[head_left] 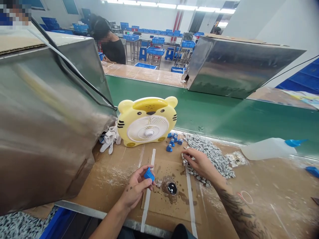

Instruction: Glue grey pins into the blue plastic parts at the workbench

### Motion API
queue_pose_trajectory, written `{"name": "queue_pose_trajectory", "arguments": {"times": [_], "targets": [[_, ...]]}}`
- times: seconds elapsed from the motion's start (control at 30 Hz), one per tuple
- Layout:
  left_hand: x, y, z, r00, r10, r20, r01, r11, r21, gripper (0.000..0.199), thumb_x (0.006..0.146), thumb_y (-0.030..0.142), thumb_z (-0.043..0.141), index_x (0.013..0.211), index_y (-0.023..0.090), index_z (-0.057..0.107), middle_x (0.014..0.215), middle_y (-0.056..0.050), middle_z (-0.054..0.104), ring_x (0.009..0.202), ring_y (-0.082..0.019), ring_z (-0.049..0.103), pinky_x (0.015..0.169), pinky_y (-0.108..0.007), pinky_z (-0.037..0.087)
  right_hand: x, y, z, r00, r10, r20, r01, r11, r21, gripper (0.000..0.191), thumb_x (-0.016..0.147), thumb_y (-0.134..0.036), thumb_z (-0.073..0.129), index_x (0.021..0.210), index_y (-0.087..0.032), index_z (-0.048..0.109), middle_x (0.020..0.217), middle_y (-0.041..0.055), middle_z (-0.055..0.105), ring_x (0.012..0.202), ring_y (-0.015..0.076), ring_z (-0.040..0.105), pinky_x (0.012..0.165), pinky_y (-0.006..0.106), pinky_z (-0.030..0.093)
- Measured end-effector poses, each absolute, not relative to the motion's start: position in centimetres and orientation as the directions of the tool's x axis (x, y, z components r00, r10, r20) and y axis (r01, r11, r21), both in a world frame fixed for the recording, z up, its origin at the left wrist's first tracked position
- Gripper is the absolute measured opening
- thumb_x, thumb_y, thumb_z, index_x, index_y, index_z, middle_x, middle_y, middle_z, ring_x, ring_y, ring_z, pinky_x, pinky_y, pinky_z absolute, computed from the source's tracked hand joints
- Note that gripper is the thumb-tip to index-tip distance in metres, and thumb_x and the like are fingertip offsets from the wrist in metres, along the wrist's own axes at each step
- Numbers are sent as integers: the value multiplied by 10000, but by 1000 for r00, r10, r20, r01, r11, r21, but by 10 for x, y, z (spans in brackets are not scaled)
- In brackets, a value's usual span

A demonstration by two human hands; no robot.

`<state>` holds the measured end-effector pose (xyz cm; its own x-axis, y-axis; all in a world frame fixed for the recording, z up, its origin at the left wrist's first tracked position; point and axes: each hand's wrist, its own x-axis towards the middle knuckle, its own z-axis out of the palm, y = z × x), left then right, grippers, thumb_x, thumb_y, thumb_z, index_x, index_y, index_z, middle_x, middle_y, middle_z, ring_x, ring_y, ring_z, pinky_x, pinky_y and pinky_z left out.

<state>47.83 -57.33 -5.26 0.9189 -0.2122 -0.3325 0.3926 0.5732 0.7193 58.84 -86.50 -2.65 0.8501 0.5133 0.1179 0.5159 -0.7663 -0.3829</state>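
My left hand (136, 186) is closed around a small blue plastic block (149, 175), gripped between thumb and fingers above the cardboard. At the near edge of a heap of small grey pieces (211, 152), my right hand (198, 162) reaches in with its fingers bent together; whatever its fingertips pinch is too small to make out. Between the hands, a round dish of dark liquid (172, 188) sits on a stained cardboard sheet (164, 212) edged by white tape strips. Several similar blue blocks (171, 142) stand beyond, left of the heap.
A yellow animal-faced fan (148, 122) stands at the back, with white gloves (109, 137) on its left. Metal housings (50, 116) (231, 66) flank a green conveyor belt (211, 113). A white squeeze bottle (269, 149) lies at right. Another person (112, 46) sits across the belt.
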Motion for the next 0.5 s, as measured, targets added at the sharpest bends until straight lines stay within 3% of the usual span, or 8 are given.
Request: {"name": "queue_pose_trajectory", "arguments": {"times": [0.1, 0.23, 0.37, 0.5], "targets": [[479, -577, -52, 914, -243, -324, 405, 557, 725, 553, 724, 274, 876, 1243, 190, 704, 981, -84, 689, 771, -160, 641, 642, -247, 489, 562, -869, -17, 887, 446, 121, 426, -689, -587, 289, 1040, -371, 495, 1089, -196, 720, 923, 70, 684, 833, 201, 651, 750, 311, 528], [479, -584, -51, 904, -329, -274, 421, 570, 706, 526, 730, 341, 878, 1212, 193, 727, 1018, -92, 690, 782, -165, 659, 666, -263, 511, 517, -858, -15, 947, 316, 65, 216, -472, -855, 289, 915, -472, 704, 895, -187, 747, 750, 36, 678, 654, 167, 625, 583, 258, 504], [478, -587, -51, 868, -380, -318, 489, 554, 673, 442, 683, 362, 915, 1026, 161, 723, 936, -63, 681, 781, -207, 718, 716, -300, 541, 491, -846, -13, 932, 363, 10, 148, -356, -923, 251, 938, -429, 693, 943, -200, 798, 722, 39, 688, 631, 160, 635, 562, 245, 503], [477, -587, -51, 859, -329, -393, 512, 579, 634, 425, 582, 291, 968, 819, 139, 650, 867, -42, 682, 711, -119, 640, 634, -209, 489, 484, -845, -9, 907, 419, -44, 159, -437, -885, 235, 974, -396, 648, 994, -211, 790, 742, 36, 714, 661, 170, 656, 591, 258, 505]]}}
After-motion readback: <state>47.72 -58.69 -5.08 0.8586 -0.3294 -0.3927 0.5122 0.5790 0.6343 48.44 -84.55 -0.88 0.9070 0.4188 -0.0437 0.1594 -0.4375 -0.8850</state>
